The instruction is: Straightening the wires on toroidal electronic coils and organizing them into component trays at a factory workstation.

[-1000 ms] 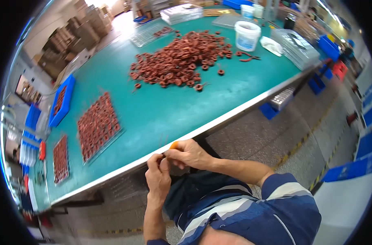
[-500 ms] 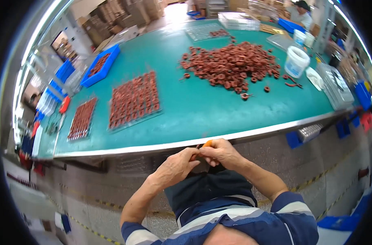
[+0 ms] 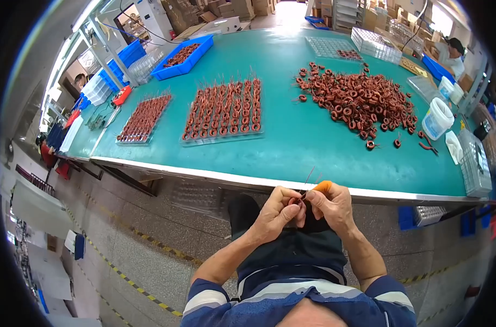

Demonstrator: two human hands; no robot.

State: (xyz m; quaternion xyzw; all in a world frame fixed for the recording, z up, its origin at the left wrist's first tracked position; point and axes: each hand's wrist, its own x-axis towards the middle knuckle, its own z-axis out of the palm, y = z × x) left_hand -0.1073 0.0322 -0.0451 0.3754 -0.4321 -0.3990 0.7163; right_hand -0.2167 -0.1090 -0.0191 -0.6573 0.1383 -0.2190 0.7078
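Just off the table's front edge, my two hands meet over a small reddish-brown wire-wound ring coil [image 3: 297, 201]. My left hand [image 3: 272, 213] pinches the coil between thumb and fingers. My right hand [image 3: 336, 207] is closed beside it, thumb and forefinger pressed together at the coil's thin wire leads, which stick up past the fingers. An orange finger cover [image 3: 324, 187] sits on a right-hand finger. The fingers partly hide the coil. Beyond, a big loose pile of similar coils [image 3: 362, 101] lies on the green table [image 3: 204, 158].
Two clear trays of coils in rows, a wider tray [image 3: 223, 111] and a narrower tray [image 3: 144, 120], stand at left. Behind is a blue bin [image 3: 182, 59] of coils. Red-handled pliers [image 3: 426, 143] and a white bucket [image 3: 437, 119] are at right. A person [image 3: 452, 57] sits far right.
The view has swung left, so the table's things appear further right. My hands have turned a little, and the coil between them now shows more clearly.
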